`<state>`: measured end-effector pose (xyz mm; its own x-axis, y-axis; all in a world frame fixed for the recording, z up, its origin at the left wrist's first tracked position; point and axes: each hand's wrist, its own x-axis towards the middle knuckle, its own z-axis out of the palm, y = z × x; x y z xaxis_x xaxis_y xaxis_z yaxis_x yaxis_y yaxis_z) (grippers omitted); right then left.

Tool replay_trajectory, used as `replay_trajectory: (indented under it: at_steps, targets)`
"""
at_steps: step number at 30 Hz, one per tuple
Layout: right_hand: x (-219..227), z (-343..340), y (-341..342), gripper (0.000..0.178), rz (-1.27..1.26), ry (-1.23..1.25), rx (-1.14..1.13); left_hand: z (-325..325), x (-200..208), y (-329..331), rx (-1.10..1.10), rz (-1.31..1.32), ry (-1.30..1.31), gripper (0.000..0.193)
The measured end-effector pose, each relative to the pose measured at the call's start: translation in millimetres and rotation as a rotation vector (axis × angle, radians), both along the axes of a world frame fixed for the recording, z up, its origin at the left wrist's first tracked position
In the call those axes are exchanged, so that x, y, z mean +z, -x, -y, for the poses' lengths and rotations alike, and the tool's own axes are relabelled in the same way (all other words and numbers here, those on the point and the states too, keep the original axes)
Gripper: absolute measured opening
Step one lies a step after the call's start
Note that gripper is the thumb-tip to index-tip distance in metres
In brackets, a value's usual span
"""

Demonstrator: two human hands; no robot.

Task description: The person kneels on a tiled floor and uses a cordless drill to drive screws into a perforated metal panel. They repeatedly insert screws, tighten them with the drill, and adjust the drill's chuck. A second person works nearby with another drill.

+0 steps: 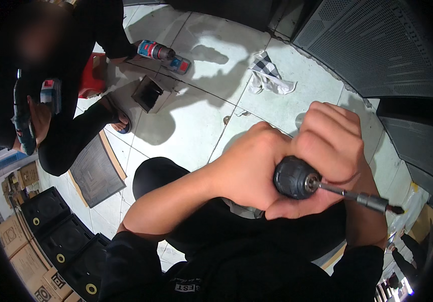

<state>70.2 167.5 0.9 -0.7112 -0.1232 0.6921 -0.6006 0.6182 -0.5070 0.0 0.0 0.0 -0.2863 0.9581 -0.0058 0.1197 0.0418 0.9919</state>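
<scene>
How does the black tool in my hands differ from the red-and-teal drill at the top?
The black tool looks larger here than the drill. Your left hand and right hand grip the black tool, not the drill. The black tool carries a metal shaft; none shows on the drill.

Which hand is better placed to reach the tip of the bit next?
Probably the right hand: the bit tip points out past that side. The left hand sits across the black chuck, farther away.
</scene>
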Motion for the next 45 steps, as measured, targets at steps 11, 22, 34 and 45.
replay_trajectory:
  at_steps: [11, 22, 34, 45]
  targets:
    - [18.9, -1.4, -14.1, 0.051, 0.063, -0.197, 0.066, -4.9, -11.2, -25.0, 0.196, -0.120, -0.253, 0.028]
    - [18.3, 2.8, -17.4, 0.050, 0.081, -0.169, 0.013, 3.0, -13.1, -31.3, 0.246, -0.255, -0.139, 0.036]
    - [14.9, 6.1, -14.4, 0.045, 0.156, -0.202, -0.121, -2.7, -20.0, -22.7, 0.439, -0.444, -0.183, 0.024]
    - [-1.7, 14.5, -4.5, 0.045, 0.327, -0.054, -0.373, -13.1, -24.2, -0.3, 0.559, -0.679, -0.026, 0.025]
